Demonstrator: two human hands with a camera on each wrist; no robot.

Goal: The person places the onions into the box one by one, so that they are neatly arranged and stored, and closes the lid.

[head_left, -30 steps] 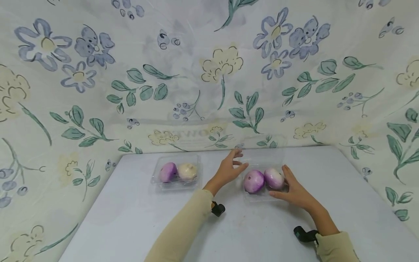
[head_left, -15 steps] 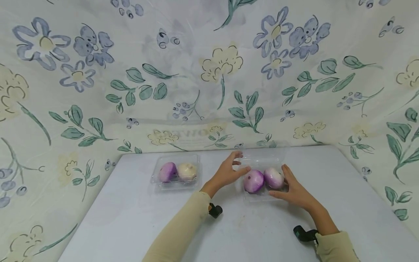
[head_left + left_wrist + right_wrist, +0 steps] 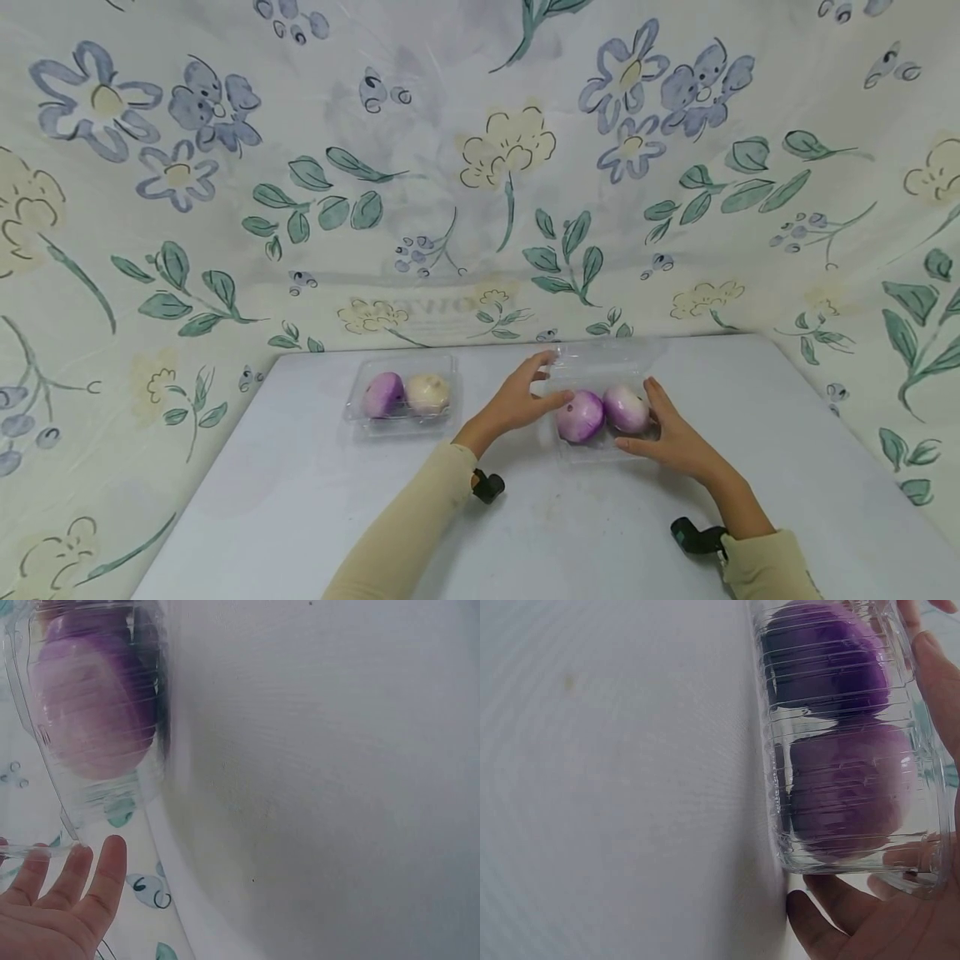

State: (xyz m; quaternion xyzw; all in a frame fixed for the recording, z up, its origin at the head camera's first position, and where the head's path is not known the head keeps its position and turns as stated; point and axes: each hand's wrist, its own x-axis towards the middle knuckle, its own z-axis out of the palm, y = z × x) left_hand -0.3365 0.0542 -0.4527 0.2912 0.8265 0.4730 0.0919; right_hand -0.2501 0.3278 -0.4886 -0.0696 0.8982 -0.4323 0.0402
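Observation:
A clear plastic clamshell box (image 3: 596, 455) stands right of the table's middle, its lid (image 3: 600, 360) tipped back on the far side. Inside sit two purple onions (image 3: 580, 417), side by side. My right hand (image 3: 678, 437) holds the box's right end, thumb at the front and fingers round the side; in the right wrist view the hand (image 3: 900, 922) lies against the end wall. My left hand (image 3: 517, 400) is at the box's left, fingers at the lid's edge and thumb near the left onion. In the left wrist view its nearly straight fingers (image 3: 105, 877) touch the plastic edge.
Farther left stands a second clear clamshell box (image 3: 405, 431), its lid down, with a purple onion (image 3: 384, 394) and a pale onion (image 3: 428, 393) inside. The white table (image 3: 262, 500) ends at a floral cloth backdrop (image 3: 420, 208).
The right box's lid has swung lower, from nearly upright toward the onions. My left hand has shifted slightly with its thumb closer to the left onion; the right hand has stayed put.

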